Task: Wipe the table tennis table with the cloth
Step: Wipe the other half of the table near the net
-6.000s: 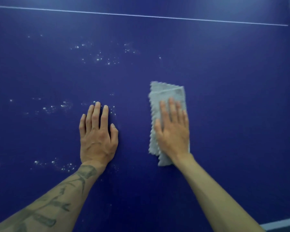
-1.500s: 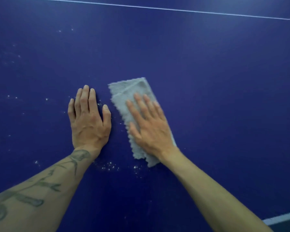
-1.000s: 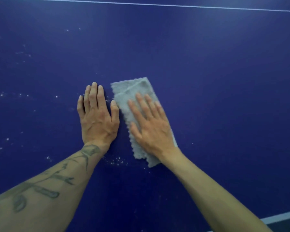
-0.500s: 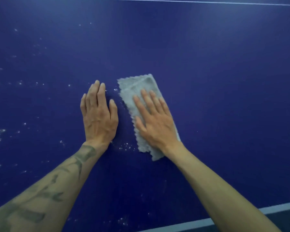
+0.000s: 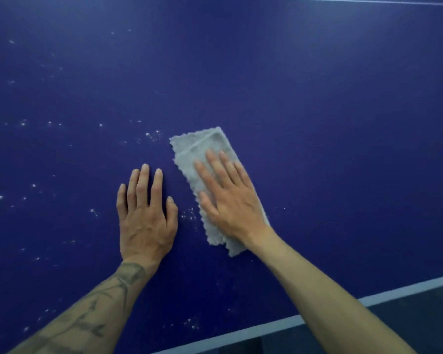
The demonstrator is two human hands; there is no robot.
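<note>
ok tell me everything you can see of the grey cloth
The pale grey folded cloth looks like soft microfibre with zigzag-cut edges, a layered long strip. It lies flat on the dark blue table tennis table, slanting from far left to near right. The right hand presses flat on its middle, fingers straight.

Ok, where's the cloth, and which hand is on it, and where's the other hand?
cloth [image 5: 189,146]: head view, bare far end.
right hand [image 5: 230,205]: head view, back of the hand.
left hand [image 5: 146,223]: head view, back of the hand.

A smooth, matt blue surface is shown by the table [image 5: 317,111], flecked with pale specks [image 5: 154,135] at the left; a soft, napped grey cloth [image 5: 189,154] with pinked edges is seen at centre.
</note>
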